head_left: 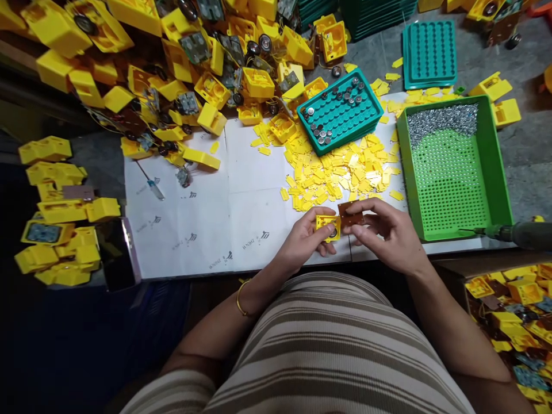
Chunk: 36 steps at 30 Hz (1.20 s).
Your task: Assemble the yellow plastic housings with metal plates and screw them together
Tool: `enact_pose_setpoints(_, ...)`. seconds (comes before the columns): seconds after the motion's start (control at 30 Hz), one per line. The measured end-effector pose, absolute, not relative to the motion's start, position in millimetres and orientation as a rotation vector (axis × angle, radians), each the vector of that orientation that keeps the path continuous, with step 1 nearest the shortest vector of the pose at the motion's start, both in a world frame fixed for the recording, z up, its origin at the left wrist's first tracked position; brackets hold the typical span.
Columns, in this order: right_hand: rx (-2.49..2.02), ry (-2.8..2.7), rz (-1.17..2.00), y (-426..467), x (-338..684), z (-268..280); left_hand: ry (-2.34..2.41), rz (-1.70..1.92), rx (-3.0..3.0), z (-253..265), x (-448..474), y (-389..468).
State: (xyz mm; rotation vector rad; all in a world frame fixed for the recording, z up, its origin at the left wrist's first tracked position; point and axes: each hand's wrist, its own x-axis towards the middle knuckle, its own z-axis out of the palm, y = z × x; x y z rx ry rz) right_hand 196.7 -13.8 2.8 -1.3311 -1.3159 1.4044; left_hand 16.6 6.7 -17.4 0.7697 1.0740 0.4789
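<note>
My left hand [307,237] is closed on a small yellow plastic housing [326,221], its thumb over a round dark part inside. Right beside it, my right hand [390,233] pinches a brown circuit board [350,213] between thumb and fingers. The board's left edge meets or nearly meets the housing; I cannot tell whether they touch. Both hands are over the front edge of the white paper [259,218]. Just beyond them lies a heap of small flat yellow pieces [336,172].
A teal tray [319,146] with several round metal parts sits on the heap. At right stands a green basket [409,195] of screws [444,121], with an electric screwdriver [517,233] by its corner. Yellow housings [259,83] pile up at the back left. A screwdriver [154,187] and a phone [118,253] lie left.
</note>
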Motion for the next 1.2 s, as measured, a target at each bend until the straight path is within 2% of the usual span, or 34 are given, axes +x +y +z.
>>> enact_pose_setpoints(0.17, -1.302, -1.342, 1.215, -22, 183, -9, 0.968, 0.519, 0.538, -15, 16, 7)
enact_pose_setpoints(0.3, -1.305, -1.633, 1.134, -26, 184, -6, 0.907, 0.591, 0.41, -15, 14, 8)
enact_pose_setpoints(0.53, -1.309, -2.079, 0.859, -27, 190, 11, 0.934, 0.631, 0.411, -7, 13, 5)
enact_pose_setpoints(0.83, -1.289, -2.472, 0.676, -28, 186, 21, 0.959, 0.599, 0.416, -4, 16, 3)
enact_pose_setpoints(1.2, -1.268, -2.209, 0.671, -32, 193, 19, 0.927, 0.63, 0.473, 1, 20, 2)
